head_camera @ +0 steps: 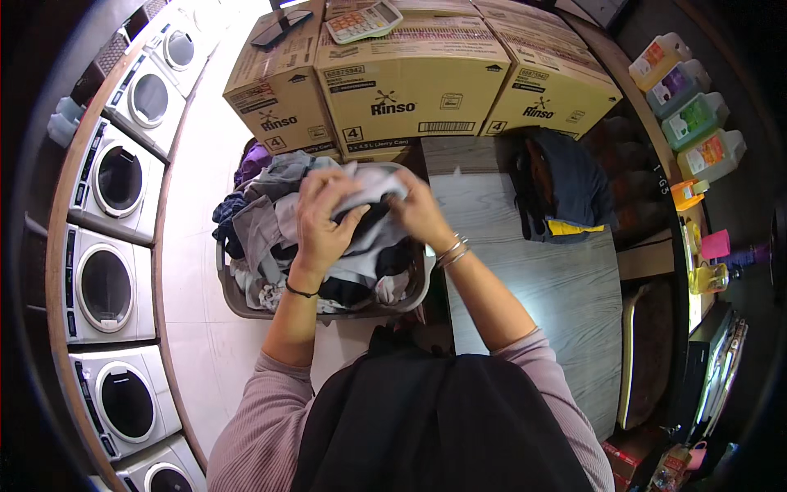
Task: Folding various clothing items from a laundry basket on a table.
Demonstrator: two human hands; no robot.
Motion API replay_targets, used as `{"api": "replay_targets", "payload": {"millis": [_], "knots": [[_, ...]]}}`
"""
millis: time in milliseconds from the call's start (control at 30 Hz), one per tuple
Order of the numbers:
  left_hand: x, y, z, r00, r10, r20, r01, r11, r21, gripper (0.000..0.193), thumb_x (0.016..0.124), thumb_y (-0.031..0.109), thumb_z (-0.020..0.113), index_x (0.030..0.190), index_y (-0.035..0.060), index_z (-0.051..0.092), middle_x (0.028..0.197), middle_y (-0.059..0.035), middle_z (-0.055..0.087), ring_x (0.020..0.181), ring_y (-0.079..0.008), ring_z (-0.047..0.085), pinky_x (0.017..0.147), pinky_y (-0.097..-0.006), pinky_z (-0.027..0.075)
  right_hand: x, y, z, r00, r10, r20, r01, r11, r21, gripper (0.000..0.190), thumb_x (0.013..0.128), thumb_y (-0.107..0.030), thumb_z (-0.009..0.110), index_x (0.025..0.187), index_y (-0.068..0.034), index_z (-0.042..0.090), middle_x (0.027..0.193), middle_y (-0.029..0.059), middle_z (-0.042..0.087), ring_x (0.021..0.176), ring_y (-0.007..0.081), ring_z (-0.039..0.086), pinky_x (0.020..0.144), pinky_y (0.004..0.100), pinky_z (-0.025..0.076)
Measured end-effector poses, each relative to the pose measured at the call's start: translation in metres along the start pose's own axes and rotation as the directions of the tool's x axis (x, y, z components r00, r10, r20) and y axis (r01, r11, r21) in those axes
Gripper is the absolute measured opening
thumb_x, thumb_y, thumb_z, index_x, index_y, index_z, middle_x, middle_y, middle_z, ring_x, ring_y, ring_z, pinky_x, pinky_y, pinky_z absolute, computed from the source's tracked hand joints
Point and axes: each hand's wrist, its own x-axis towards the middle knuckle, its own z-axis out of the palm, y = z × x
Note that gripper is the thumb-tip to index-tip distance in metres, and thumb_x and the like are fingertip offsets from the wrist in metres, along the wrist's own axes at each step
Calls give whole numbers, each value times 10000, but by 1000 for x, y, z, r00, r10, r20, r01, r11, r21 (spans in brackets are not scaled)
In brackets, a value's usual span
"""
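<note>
A laundry basket [237,299] stands before me, heaped with mixed clothes. Above the heap, my right hand [421,209] grips a light grey-white garment [375,183], which is blurred. My left hand [323,224] is at the other side of this cloth, its thumb spread away from the fingers. Blur hides whether those fingers hold it. Under the hands lie black cloth [344,291] and patterned cloth [273,298]. Grey clothes [283,175], a dark blue piece [229,215] and a purple piece [252,163] are piled at the left and back.
To the right is a wood-grain table [529,295] bearing a stack of dark folded clothes [569,178]. Rinso cartons [412,92] rise behind the basket, with a calculator [363,21] and a phone [281,29] on top. Front-loading machines [107,286] line the left; jugs [695,120] stand far right.
</note>
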Motion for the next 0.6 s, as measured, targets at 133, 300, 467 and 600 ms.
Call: {"api": "replay_targets", "payload": {"millis": [133,300,467,600], "knots": [[-34,-25,9,998,-25,-49,31,992,123,926,536,127,795,1345,80,348,1280,-143,425,1185,-329,408,996,-424,301,12,-55,-40,992,124,-27,-86,812,578,161,902,-144,547,989,-15,586,910,23,620,821,100,560,747,248,448],[-84,-65,26,934,-294,204,212,914,345,1006,491,49,751,1384,108,291,1309,-150,396,1232,-341,361,1020,-494,247,-22,-112,-84,986,48,-158,36,874,484,224,926,-214,528,1003,-17,602,943,7,622,824,73,551,752,203,429],[-80,-96,12,999,20,41,-34,925,379,697,674,-33,574,1336,98,402,1186,-153,514,1114,-346,489,929,-416,378,-85,-135,-142,912,99,-398,107,880,463,206,919,-208,531,1006,-39,611,942,5,630,835,83,571,774,228,448],[-61,-104,0,990,130,62,-144,867,477,605,734,-18,562,1311,127,448,1180,-128,527,1081,-285,514,893,-387,404,-131,-140,-176,772,131,-621,232,853,468,190,919,-227,530,933,-57,615,860,15,637,754,94,589,705,242,483]]}}
